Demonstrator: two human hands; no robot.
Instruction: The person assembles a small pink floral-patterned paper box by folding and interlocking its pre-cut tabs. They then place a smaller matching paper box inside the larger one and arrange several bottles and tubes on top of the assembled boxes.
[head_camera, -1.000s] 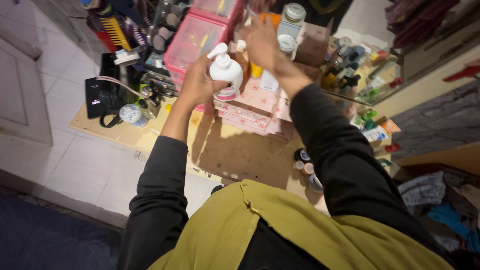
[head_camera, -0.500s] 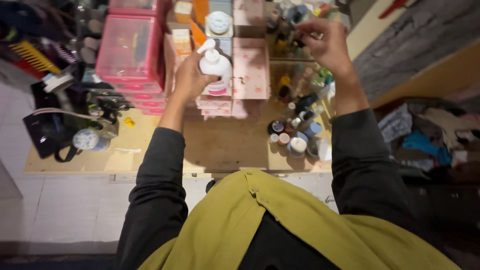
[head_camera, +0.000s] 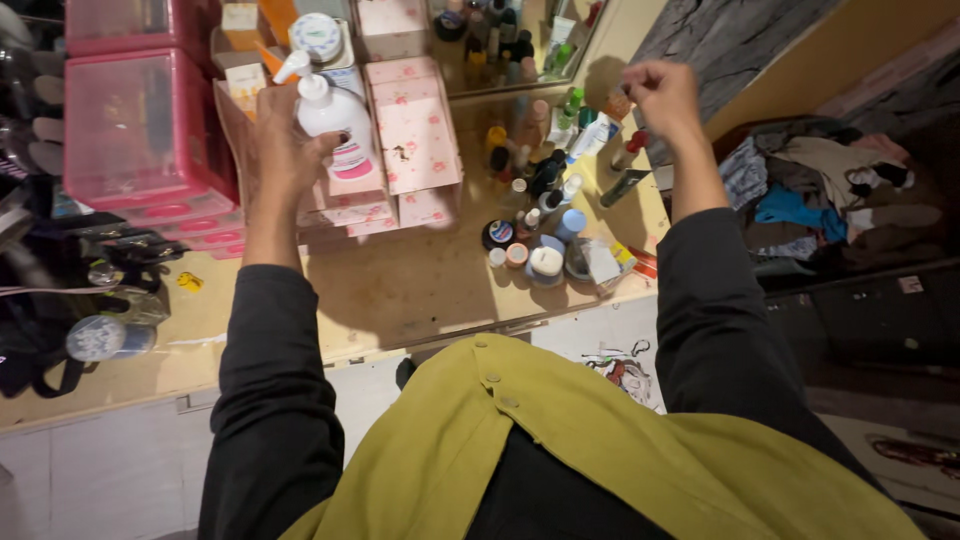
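Upper left of centre, the left hand (head_camera: 275, 140) grips a white pump bottle (head_camera: 335, 115) above pink floral boxes (head_camera: 415, 130). At upper right, the right hand (head_camera: 660, 95) is closed over a cluster of small cosmetic jars and tubes (head_camera: 545, 225) on the wooden tabletop (head_camera: 400, 290).

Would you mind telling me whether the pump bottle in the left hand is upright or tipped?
Roughly upright: the pump bottle has its pump head on top, base down, held in the left hand.

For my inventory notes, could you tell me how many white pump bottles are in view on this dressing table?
1: the white pump bottle is held up in the left hand, in front of the pink floral boxes. More may be hidden in the bottle cluster near the mirror.
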